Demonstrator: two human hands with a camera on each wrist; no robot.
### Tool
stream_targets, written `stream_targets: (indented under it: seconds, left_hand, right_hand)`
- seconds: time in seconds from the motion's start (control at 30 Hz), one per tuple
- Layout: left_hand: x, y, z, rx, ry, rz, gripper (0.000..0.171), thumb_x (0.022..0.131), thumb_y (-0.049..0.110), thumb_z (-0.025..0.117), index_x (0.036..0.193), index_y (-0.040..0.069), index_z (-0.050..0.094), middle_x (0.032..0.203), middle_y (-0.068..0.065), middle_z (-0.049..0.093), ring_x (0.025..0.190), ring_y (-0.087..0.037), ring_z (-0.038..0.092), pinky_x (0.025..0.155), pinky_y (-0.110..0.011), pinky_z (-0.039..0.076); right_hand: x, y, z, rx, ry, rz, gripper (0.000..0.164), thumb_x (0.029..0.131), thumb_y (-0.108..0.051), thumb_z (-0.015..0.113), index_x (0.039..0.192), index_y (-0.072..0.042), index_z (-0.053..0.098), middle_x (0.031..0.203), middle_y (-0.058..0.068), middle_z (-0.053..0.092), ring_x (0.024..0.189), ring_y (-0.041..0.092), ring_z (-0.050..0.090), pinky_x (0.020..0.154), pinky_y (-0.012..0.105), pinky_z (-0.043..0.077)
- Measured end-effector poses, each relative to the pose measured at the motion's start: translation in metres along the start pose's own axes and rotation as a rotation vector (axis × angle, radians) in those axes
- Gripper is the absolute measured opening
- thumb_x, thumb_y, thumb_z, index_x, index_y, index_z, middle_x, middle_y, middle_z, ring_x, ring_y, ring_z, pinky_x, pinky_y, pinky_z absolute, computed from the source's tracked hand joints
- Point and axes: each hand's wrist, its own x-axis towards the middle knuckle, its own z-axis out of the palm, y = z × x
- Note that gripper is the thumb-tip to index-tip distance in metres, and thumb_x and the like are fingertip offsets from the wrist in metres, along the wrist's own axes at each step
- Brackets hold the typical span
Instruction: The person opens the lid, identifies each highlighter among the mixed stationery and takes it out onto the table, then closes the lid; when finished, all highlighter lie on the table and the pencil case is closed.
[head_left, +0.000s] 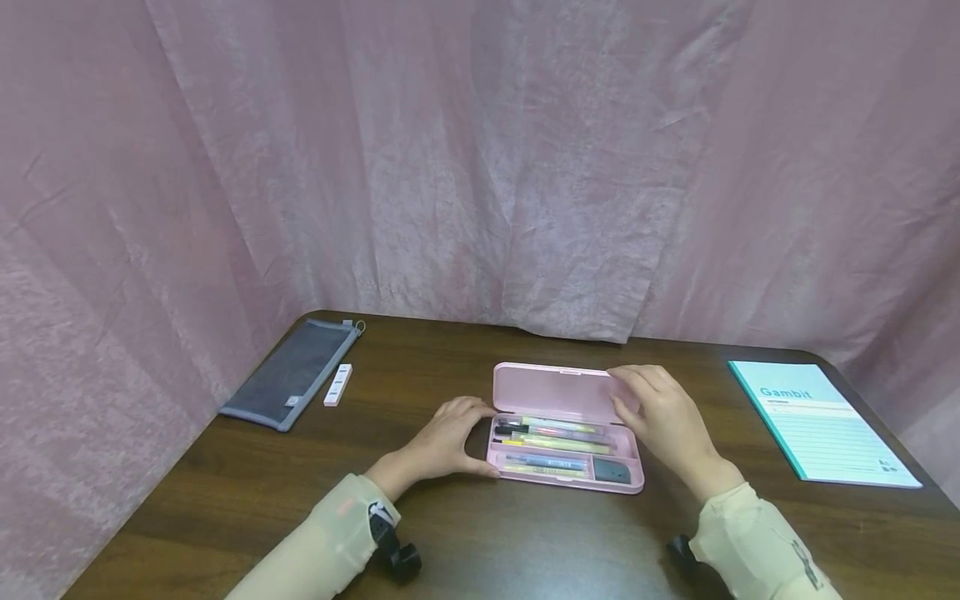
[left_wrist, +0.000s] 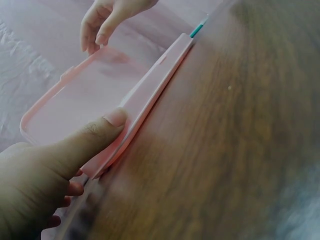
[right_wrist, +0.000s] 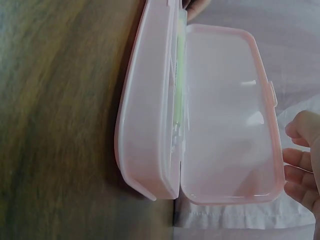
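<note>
A pink pencil case lies unfolded on the table, its lid raised at the back. Several pens and highlighters fill its compartments, and a dark block sits at the front right. My left hand holds the case's left end, thumb against the front wall, as the left wrist view shows; its other fingers are partly hidden. My right hand is at the lid's right corner. In the right wrist view, its fingertips touch the lid's edge, with the thumb apart.
A grey mesh zip pouch lies at the table's left, with a small white-and-pink strip beside it. A "Gambit" notebook lies at the right. Pink curtains hang behind the wooden table.
</note>
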Motion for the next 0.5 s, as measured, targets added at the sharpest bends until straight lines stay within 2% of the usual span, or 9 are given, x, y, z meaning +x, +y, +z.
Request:
stream_targets:
  seconds: [0.23,0.5]
  left_hand:
    - [-0.001,0.000,0.000,0.031,0.011,0.015,0.089,0.056,0.078,0.058,0.123,0.020,0.050,0.125,0.001,0.049,0.125,-0.020,0.037,0.107,-0.042,0.027]
    - [0.000,-0.001,0.000,0.049,-0.001,0.003,0.093,0.056,0.083,0.049,0.124,0.021,0.050,0.126,0.002,0.048,0.126,-0.019,0.036,0.108,-0.042,0.027]
  right_hand:
    - [0.002,0.007,0.005,0.028,-0.065,0.029,0.039,0.075,-0.013,0.067,0.112,-0.006,0.059,0.109,0.010,0.062,0.106,0.026,0.053,0.094,0.041,0.039]
    - [0.006,0.015,0.014,0.068,-0.195,0.110,0.042,0.080,-0.017,0.064,0.120,-0.006,0.054,0.122,0.015,0.056,0.116,0.032,0.047,0.099,0.049,0.035]
